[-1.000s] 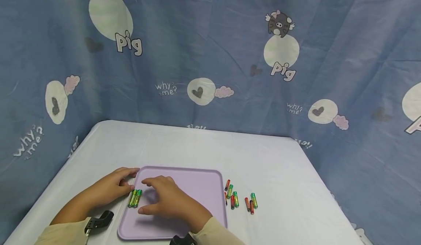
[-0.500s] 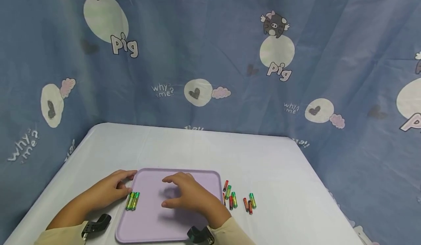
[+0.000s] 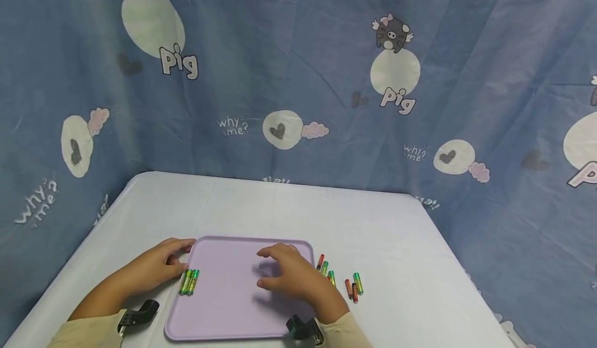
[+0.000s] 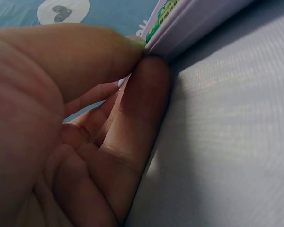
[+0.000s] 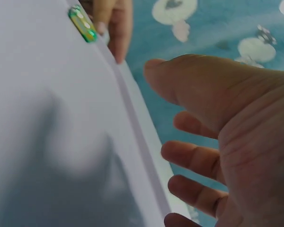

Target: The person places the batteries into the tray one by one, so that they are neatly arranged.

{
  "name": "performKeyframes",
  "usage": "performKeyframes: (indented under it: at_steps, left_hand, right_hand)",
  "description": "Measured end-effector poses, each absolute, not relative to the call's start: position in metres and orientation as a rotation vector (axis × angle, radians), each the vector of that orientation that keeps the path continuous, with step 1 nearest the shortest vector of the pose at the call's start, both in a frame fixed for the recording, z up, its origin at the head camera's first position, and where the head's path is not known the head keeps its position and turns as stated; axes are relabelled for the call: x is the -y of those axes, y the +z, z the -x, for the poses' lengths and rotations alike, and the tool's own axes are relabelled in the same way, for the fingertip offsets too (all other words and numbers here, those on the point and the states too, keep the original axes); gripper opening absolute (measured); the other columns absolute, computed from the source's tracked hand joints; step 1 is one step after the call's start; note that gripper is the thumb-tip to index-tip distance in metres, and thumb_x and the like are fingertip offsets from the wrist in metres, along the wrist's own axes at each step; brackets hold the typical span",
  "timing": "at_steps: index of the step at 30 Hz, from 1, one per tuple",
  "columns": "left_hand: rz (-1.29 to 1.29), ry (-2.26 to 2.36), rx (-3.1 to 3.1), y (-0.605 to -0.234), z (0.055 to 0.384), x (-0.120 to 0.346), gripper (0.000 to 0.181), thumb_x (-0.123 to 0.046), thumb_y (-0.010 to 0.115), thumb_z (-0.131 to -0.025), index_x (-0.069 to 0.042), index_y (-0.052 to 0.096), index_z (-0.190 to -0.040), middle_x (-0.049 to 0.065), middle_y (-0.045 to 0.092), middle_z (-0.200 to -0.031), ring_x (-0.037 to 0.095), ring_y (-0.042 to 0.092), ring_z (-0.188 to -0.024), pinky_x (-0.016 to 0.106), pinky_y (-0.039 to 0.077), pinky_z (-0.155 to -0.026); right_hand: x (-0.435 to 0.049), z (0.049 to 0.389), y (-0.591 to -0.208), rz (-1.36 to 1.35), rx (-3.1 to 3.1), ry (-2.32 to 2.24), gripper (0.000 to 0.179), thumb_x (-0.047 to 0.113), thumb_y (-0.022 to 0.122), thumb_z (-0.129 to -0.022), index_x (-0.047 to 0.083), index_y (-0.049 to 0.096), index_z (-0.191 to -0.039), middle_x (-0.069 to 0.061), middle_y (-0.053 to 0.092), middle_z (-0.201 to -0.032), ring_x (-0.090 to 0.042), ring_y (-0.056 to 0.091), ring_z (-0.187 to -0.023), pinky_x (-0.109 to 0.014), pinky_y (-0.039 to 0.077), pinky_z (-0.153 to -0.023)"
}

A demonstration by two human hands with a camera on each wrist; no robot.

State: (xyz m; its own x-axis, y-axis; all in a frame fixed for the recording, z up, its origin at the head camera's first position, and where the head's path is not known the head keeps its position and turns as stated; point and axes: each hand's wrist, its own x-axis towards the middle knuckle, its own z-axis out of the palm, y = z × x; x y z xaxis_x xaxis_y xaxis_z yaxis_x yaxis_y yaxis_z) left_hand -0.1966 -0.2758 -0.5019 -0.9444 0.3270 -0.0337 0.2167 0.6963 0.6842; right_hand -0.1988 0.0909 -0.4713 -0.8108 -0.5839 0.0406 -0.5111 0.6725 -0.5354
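The left hand [image 3: 160, 265] is at the left edge of a lilac tray [image 3: 233, 314]. In the left wrist view its thumb [image 4: 99, 54] and a bent finger [image 4: 144, 94] meet at the tray's outer rim, pinching it. Beside that thumb, green-and-gold batteries [image 3: 188, 282] lie side by side inside the rim. Over the right half of the tray hovers the right hand [image 3: 291, 275], its thumb and fingers spread with nothing between them. The right wrist view shows its palm [image 5: 251, 142] bare and its shadow falling on the tray.
Right of the tray, loose red and green batteries [image 3: 331, 278] lie on the white table [image 3: 396, 244], partly behind the right forearm. A separate small group with red batteries [image 3: 349, 289] and a green one [image 3: 358, 283] lies farther right. A blue printed curtain [image 3: 298, 68] hangs behind.
The right hand has moved rightward across the tray, away from the green batteries, with its fingers still spread. The left hand stays at the tray's left edge.
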Motion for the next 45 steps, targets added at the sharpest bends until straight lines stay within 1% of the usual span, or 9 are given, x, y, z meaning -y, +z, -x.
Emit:
performKeyframes:
  at_steps: [7,10,16,23,30,34,38,42,45]
  left_hand:
    - [-0.415,1.056,-2.749,-0.501,0.197,0.276,0.066,-0.027,0.075,-0.096,-0.002,0.050,-0.152,0.011,0.060,-0.136,0.012,0.052,-0.094,0.025,0.045,-0.077]
    - [-0.416,1.050,-2.755,-0.502,0.197,0.277,0.066,-0.028,0.075,-0.097,-0.002,0.051,-0.152,0.012,0.060,-0.138,0.011,0.052,-0.094,0.025,0.045,-0.077]
    - [-0.412,1.053,-2.758,-0.503,0.196,0.279,0.065,-0.029,0.075,-0.097,-0.004,0.051,-0.152,0.012,0.060,-0.139,0.008,0.052,-0.093,0.025,0.046,-0.077]
    - [-0.416,1.098,-2.725,-0.503,0.196,0.278,0.065,-0.027,0.074,-0.097,-0.001,0.050,-0.152,0.015,0.060,-0.138,0.009,0.052,-0.092,0.025,0.045,-0.076]
    - [-0.394,1.086,-2.739,-0.507,0.198,0.277,0.066,-0.029,0.076,-0.097,-0.004,0.051,-0.152,0.012,0.060,-0.138,0.009,0.053,-0.092,0.025,0.045,-0.076]
    - [-0.391,1.087,-2.738,-0.508,0.197,0.277,0.065,-0.029,0.076,-0.096,-0.005,0.052,-0.152,0.012,0.060,-0.138,0.009,0.053,-0.092,0.025,0.045,-0.076]
    - [-0.406,1.104,-2.742,-0.508,0.196,0.276,0.064,-0.027,0.076,-0.096,-0.005,0.052,-0.151,0.012,0.060,-0.138,0.007,0.053,-0.091,0.025,0.045,-0.076]
    - [-0.400,1.092,-2.751,-0.508,0.197,0.276,0.065,-0.028,0.076,-0.096,-0.004,0.052,-0.152,0.011,0.060,-0.138,0.009,0.053,-0.091,0.025,0.045,-0.076]
    - [-0.386,1.080,-2.749,-0.508,0.198,0.277,0.066,-0.030,0.076,-0.096,-0.005,0.051,-0.152,0.011,0.060,-0.139,0.011,0.053,-0.093,0.025,0.046,-0.076]
  right_hand:
    - [-0.125,0.204,-0.473,0.726,-2.747,-0.896,0.055,0.037,0.083,-0.090,0.020,0.065,-0.139,0.003,0.061,-0.146,-0.025,0.047,-0.143,-0.049,0.038,-0.117]
    - [-0.137,0.205,-0.473,0.674,-2.748,-0.910,0.055,0.036,0.083,-0.089,0.019,0.065,-0.138,0.001,0.062,-0.145,-0.028,0.048,-0.142,-0.053,0.039,-0.116]
    - [-0.154,0.201,-0.478,0.639,-2.753,-0.908,0.057,0.036,0.085,-0.087,0.017,0.066,-0.137,-0.002,0.063,-0.141,-0.029,0.052,-0.136,-0.053,0.042,-0.113]
    - [-0.174,0.194,-0.478,0.569,-2.778,-0.917,0.058,0.036,0.084,-0.089,0.019,0.063,-0.141,-0.003,0.060,-0.144,-0.028,0.053,-0.129,-0.053,0.046,-0.106]
    - [-0.198,0.192,-0.481,0.477,-2.832,-0.956,0.060,0.034,0.084,-0.089,0.016,0.063,-0.142,-0.006,0.060,-0.145,-0.037,0.046,-0.142,-0.062,0.039,-0.113]
    - [-0.213,0.190,-0.486,0.397,-2.864,-1.003,0.060,0.032,0.085,-0.087,0.016,0.064,-0.141,-0.006,0.061,-0.145,-0.038,0.046,-0.144,-0.062,0.037,-0.116]
    - [-0.232,0.188,-0.487,0.279,-2.889,-1.032,0.060,0.028,0.086,-0.088,0.018,0.063,-0.143,-0.005,0.060,-0.146,-0.034,0.050,-0.140,-0.060,0.040,-0.114]
    - [-0.249,0.187,-0.485,0.164,-2.892,-1.049,0.061,0.025,0.085,-0.089,0.019,0.061,-0.145,-0.004,0.060,-0.144,-0.030,0.058,-0.130,-0.056,0.048,-0.104]
    - [-0.257,0.185,-0.485,0.103,-2.879,-1.050,0.061,0.024,0.085,-0.089,0.019,0.060,-0.145,-0.004,0.061,-0.144,-0.027,0.059,-0.125,-0.052,0.052,-0.098]
